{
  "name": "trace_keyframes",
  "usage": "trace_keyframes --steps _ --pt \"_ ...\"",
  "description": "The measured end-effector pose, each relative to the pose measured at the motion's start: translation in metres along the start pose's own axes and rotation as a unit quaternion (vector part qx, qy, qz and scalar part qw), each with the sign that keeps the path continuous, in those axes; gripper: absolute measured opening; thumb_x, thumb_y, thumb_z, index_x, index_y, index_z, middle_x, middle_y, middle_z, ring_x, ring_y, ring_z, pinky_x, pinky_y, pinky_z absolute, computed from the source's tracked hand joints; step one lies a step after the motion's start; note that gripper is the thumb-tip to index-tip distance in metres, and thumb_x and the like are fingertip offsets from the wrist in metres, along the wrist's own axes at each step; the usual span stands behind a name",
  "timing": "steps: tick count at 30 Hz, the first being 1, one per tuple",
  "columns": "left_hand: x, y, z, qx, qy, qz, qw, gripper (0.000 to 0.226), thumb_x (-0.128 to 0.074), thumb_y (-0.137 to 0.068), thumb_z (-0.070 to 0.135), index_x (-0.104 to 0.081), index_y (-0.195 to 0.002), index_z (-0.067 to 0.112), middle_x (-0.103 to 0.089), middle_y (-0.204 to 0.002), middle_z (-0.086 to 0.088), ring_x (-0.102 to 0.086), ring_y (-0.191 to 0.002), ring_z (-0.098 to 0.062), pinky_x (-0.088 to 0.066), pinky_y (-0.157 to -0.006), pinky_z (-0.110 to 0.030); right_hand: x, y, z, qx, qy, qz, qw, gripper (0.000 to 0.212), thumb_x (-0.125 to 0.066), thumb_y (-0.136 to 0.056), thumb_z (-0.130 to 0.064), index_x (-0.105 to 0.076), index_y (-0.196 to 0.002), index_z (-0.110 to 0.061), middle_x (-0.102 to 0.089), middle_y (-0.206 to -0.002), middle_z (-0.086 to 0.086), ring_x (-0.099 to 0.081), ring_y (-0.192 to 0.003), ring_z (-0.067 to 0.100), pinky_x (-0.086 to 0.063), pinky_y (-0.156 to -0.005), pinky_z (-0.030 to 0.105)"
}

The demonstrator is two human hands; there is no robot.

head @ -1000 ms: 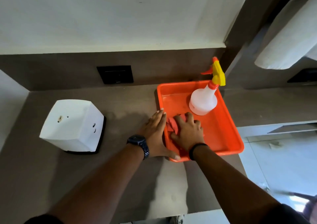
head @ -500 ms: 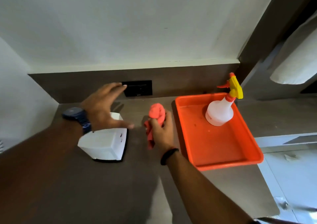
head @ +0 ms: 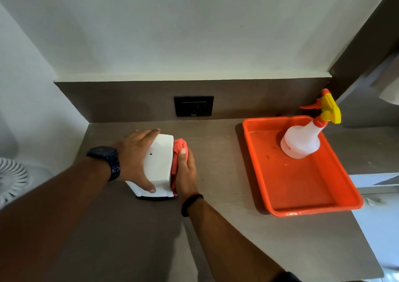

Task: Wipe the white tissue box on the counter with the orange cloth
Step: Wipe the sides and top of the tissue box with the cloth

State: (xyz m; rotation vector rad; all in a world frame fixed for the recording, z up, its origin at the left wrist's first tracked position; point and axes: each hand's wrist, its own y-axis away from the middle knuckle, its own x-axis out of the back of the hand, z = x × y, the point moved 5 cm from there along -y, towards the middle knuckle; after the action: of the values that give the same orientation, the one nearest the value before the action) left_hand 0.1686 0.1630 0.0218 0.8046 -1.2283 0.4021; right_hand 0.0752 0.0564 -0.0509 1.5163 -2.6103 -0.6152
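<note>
The white tissue box [head: 160,163] with a dark base stands on the brown counter [head: 216,227], left of centre. My left hand [head: 135,158] lies over its top and left side, thumb on the near face, gripping it. My right hand [head: 185,171] presses the bunched orange cloth [head: 178,148] flat against the box's right side. Most of the cloth is hidden between my palm and the box.
An orange tray [head: 302,188] sits on the counter to the right, holding a white spray bottle [head: 302,140] with a yellow and orange trigger. A black wall socket [head: 193,106] is on the backsplash. A white fan [head: 10,180] shows at the far left edge.
My left hand came down from above onto the tissue box and took hold of it. My right hand carried the cloth left from mid-air and pressed it against the box's right side.
</note>
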Motion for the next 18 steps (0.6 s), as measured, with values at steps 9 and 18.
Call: trace_keyframes --steps 9,18 --pt "0.003 0.001 0.003 0.0 0.001 0.03 1.0 0.143 -0.072 -0.022 0.075 -0.019 -0.143 0.021 -0.039 -0.145 -0.001 -0.038 -0.129 -0.025 -0.038 -0.106 -0.042 -0.005 0.016 0.007 0.028 -0.022 0.047 0.998 0.052 -0.038 -0.095 -0.065 -0.065 -0.122 -0.029 -0.068 -0.127 0.001 -0.062 -0.125 0.023 -0.048 -0.111 0.054" --pt "0.002 0.001 0.001 0.004 0.014 0.025 1.0 0.142 -0.074 -0.018 0.077 -0.02 -0.139 0.027 -0.042 -0.14 0.0 -0.041 -0.124 -0.024 -0.043 -0.1 -0.043 -0.004 -0.008 0.002 -0.048 -0.004 0.043 0.998 0.05 -0.039 -0.098 -0.058 -0.067 -0.107 -0.017 -0.072 -0.116 0.014 -0.068 -0.112 0.033 -0.053 -0.103 0.056"
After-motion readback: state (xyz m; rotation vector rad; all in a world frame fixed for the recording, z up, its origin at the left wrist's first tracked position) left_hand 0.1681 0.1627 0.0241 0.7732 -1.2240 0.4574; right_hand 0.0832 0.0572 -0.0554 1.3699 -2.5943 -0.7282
